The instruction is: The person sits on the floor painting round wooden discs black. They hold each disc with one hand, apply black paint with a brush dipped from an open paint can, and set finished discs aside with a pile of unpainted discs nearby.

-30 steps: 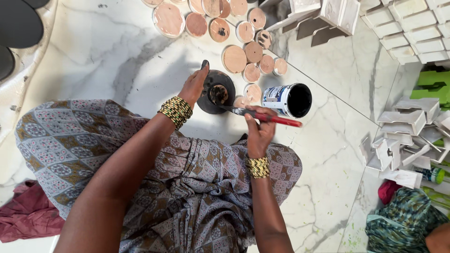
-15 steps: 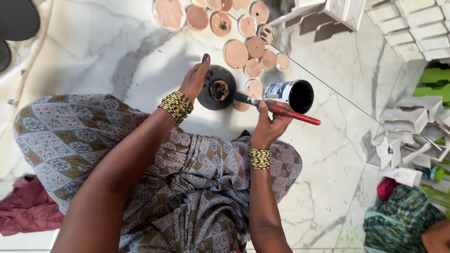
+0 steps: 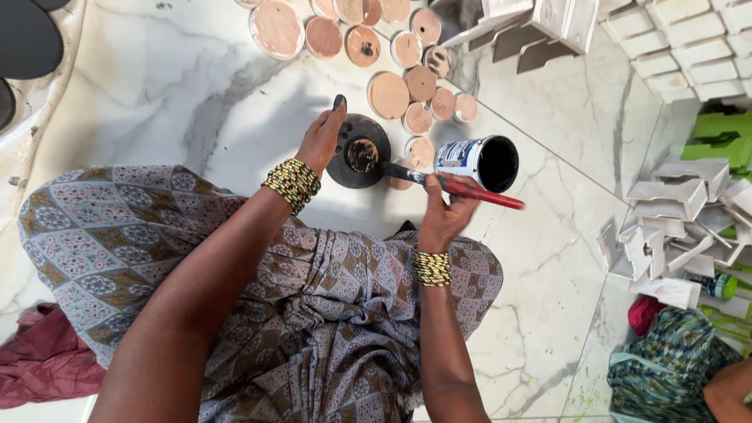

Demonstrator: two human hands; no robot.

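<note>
Since the earlier frames the paintbrush (image 3: 439,182) has swung a little, its red handle now tipping lower toward the right while the bristle end stays on the black-painted clay dish (image 3: 358,150). That dish sits on the marble floor (image 3: 157,86) just in front of the person's knees, with the brush's long axis running from upper left at the dish to lower right past the knuckles, bristles pointing left into the dish's unpainted brown hollow. The right hand (image 3: 444,219) is closed around the handle in a pinching grip; the left hand (image 3: 321,141) steadies the dish's left rim with fingers pressed against it, one fingertip already black. My worry is smearing: wet paint on that rim could come off on the steadying fingers, and a slip could drag black across the pale floor. The open paint tin (image 3: 478,163) lies on its side just beside the brush, mouth facing right, so a nudge from the handle could roll it or spill paint. Unpainted clay dishes (image 3: 392,94) cluster close behind and could catch stray drops.
</note>
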